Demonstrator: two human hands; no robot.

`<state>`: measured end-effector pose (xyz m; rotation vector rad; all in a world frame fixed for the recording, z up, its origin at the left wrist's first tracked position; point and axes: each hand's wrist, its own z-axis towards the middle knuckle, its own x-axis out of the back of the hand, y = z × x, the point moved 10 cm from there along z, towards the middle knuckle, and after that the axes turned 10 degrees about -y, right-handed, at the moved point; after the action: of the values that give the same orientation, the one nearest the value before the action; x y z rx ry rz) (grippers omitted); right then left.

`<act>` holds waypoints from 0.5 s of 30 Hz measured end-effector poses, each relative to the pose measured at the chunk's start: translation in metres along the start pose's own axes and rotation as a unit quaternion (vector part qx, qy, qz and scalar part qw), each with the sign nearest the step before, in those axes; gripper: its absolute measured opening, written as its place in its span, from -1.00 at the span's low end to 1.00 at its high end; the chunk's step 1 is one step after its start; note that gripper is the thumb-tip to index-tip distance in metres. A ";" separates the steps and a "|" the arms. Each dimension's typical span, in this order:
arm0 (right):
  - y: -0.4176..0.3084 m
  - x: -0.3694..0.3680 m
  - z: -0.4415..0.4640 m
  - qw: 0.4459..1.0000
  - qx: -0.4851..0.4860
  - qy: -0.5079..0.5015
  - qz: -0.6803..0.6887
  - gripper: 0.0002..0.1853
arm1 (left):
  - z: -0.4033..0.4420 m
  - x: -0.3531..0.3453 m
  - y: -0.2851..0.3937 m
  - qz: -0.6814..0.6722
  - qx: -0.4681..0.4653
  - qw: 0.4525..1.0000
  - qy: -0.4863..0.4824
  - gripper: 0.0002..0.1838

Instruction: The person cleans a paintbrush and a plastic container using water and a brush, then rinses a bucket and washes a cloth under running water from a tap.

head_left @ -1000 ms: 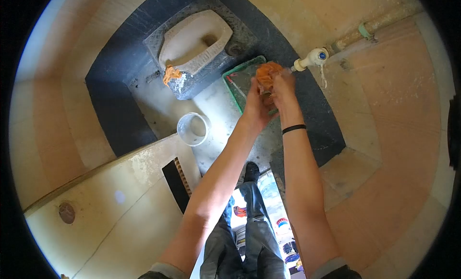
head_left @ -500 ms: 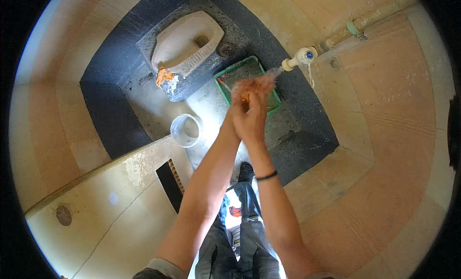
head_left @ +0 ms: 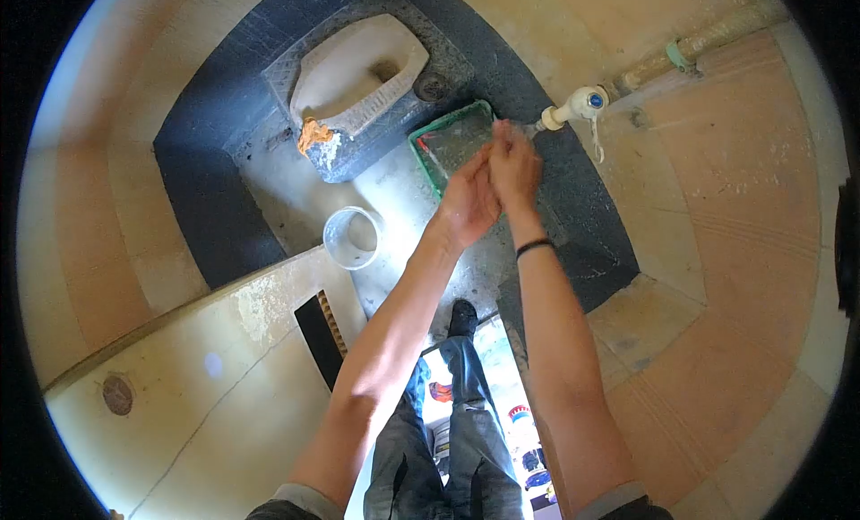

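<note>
My left hand (head_left: 470, 202) is palm up, lightly cupped, with its fingers stretched out and nothing visible in it. Right beside it, my right hand (head_left: 518, 175) shows its back; its fingers point up toward the tap (head_left: 580, 104) and are partly blurred. Water (head_left: 532, 129) runs from the tap mouth onto that hand's fingers. Beneath both hands lies a green-rimmed tray (head_left: 436, 124), with part of it hidden by them. A black band (head_left: 535, 246) circles my right wrist.
A squat toilet (head_left: 358, 72) sits on a raised block, with a crumpled orange piece (head_left: 314, 137) at its near corner. A clear plastic tub (head_left: 352, 238) stands on the floor (head_left: 287, 206). At lower left is a pale door (head_left: 197, 368). A pipe (head_left: 726, 43) runs along the wall.
My hands have come apart from a tight clasp and moved slightly right, the right one closer to the tap. An orange patch between them no longer shows.
</note>
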<state>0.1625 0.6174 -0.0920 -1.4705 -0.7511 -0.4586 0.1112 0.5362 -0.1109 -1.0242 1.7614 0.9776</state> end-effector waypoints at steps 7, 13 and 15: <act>-0.009 0.005 -0.013 0.996 0.047 -0.013 0.079 -0.71 | 0.013 -0.001 0.006 -0.127 0.033 0.991 -0.027 -0.27; -0.082 0.036 -0.070 0.983 0.151 0.088 0.049 -0.80 | 0.023 0.042 -0.003 -0.043 -0.051 0.997 0.024 -0.44; -0.110 0.044 -0.093 0.980 0.145 0.084 0.112 -0.80 | 0.028 0.049 0.010 -0.049 -0.088 0.995 -0.028 -0.53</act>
<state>0.1329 0.5246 0.0225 -1.2088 -0.4878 -0.2837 0.0948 0.5533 -0.1636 -1.1710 1.5854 1.1021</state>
